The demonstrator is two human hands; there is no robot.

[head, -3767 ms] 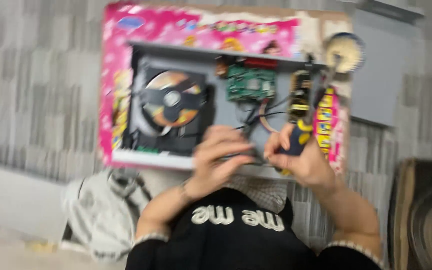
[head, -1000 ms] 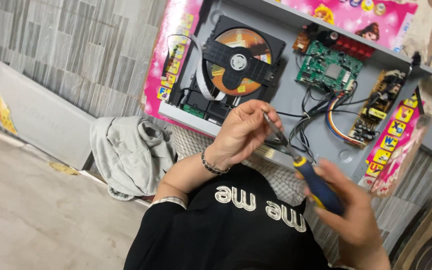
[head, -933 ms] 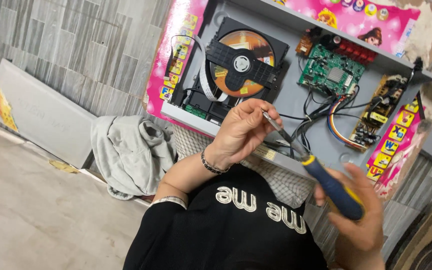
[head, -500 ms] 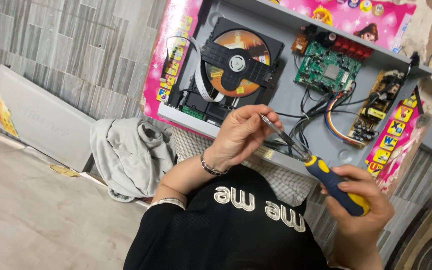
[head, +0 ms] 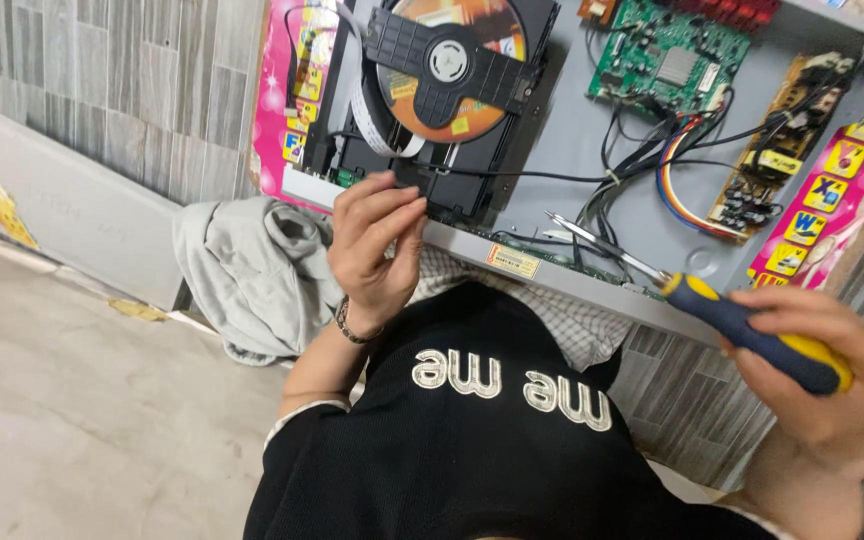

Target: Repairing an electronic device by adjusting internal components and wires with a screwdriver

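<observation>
Hands work over an opened disc player (head: 592, 190), a grey metal chassis with its cover off, seen from the head camera. The left hand (head: 372, 245) rests at the chassis's near front edge, just below the black disc drive (head: 442, 90); its fingertips (head: 402, 205) are pressed together as if pinching something small, but whether anything sits between them cannot be told. A beaded bracelet (head: 352, 325) circles that wrist. The right hand (head: 832, 370) is wrapped firmly around the blue-and-yellow handle of a screwdriver (head: 752, 335), held off the chassis's near right corner. Its metal shaft slants up and left, with the tip above the front edge, near a bundle of coloured wires (head: 672, 170).

Inside the drive lies an orange disc (head: 452, 60) under a black clamp bar. A green circuit board (head: 667, 60) sits at the far side of the chassis, and a tan power board (head: 782, 140) lies along the right edge. Pink, sticker-covered casing (head: 287, 110) borders the chassis's left edge. A grey cloth (head: 252, 275) is crumpled on the floor beside it, and a grey panel (head: 62, 210) leans against the tiled wall.
</observation>
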